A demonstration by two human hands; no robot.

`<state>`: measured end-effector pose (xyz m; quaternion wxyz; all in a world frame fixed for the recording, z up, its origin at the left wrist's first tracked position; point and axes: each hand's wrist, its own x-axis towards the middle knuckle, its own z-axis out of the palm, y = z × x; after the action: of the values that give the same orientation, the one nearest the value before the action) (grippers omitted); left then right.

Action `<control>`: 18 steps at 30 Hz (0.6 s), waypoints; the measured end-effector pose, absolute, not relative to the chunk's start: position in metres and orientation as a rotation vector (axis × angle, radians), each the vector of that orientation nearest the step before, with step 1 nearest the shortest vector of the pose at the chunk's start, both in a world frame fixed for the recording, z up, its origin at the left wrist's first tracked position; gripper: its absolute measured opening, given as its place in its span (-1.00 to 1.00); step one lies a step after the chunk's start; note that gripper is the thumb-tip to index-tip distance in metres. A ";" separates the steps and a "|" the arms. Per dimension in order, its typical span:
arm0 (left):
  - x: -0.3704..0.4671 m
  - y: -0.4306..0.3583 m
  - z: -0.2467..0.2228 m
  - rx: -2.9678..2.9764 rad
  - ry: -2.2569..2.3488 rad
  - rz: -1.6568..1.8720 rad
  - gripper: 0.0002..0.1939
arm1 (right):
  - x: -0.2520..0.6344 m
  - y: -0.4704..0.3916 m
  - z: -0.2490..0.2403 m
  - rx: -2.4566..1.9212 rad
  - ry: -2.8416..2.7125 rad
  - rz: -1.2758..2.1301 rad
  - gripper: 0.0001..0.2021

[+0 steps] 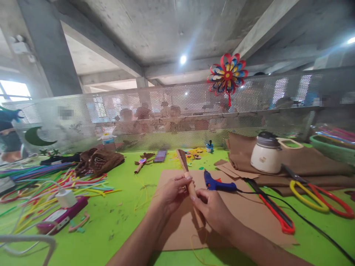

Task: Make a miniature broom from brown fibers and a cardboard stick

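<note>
Both hands grip one rolled brown paper fan (182, 161), its pleated end pointing away from me and its narrow handle toward me. My left hand (177, 189) pinches it around the middle, near a paler band. Lower down, my right hand (212, 207) closes around the handle, thumb on top. A thin yellow string (194, 247) hangs below the handle's end. Beneath the hands lies a brown cardboard sheet (172, 229). Just beyond my right hand, a blue glue gun (217, 183) rests on the cardboard.
At right are a red utility knife (277, 212), scissors with yellow and red handles (310, 195), a cream jar (266, 155) and folded brown paper (305, 162). At left are a purple power strip (65, 216), pipe cleaners (94, 181) and a brown bag (105, 160). A perforated screen (166, 96) stands behind.
</note>
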<state>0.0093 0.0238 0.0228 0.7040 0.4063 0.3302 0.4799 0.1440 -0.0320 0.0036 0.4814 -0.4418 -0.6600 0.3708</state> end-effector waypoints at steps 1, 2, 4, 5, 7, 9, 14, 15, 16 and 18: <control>0.009 0.024 0.023 0.907 0.730 1.066 -0.86 | 0.144 -0.033 0.004 -1.072 -1.616 0.897 -0.67; 0.009 0.023 0.023 0.910 0.729 1.064 -0.85 | 0.144 -0.033 0.003 -1.070 -1.617 0.897 -0.67; 0.009 0.022 0.025 0.912 0.733 1.059 -0.84 | 0.144 -0.034 0.003 -1.066 -1.611 0.915 -0.67; 0.009 0.021 0.026 0.910 0.737 1.057 -0.83 | 0.144 -0.034 0.003 -1.069 -1.605 0.928 -0.67; 0.010 0.020 0.027 0.905 0.749 1.062 -0.82 | 0.143 -0.034 0.002 -1.075 -1.594 0.940 -0.67; 0.012 0.018 0.029 0.907 0.766 1.075 -0.81 | 0.143 -0.034 0.003 -1.069 -1.580 0.951 -0.65; 0.015 0.016 0.029 0.918 0.794 1.117 -0.81 | 0.142 -0.034 0.003 -1.048 -1.545 1.019 -0.62; 0.015 0.016 0.028 0.918 0.790 1.123 -0.81 | 0.142 -0.033 0.002 -1.049 -1.549 1.015 -0.61; 0.015 0.016 0.028 0.917 0.784 1.125 -0.80 | 0.142 -0.033 0.002 -1.055 -1.552 1.005 -0.60; 0.014 0.017 0.028 0.918 0.773 1.111 -0.79 | 0.142 -0.032 0.000 -1.069 -1.554 0.994 -0.59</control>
<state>0.0139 0.0170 0.0277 0.6838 0.4097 0.3448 0.4957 0.1417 -0.0322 0.0003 0.4838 -0.4387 -0.6379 0.4080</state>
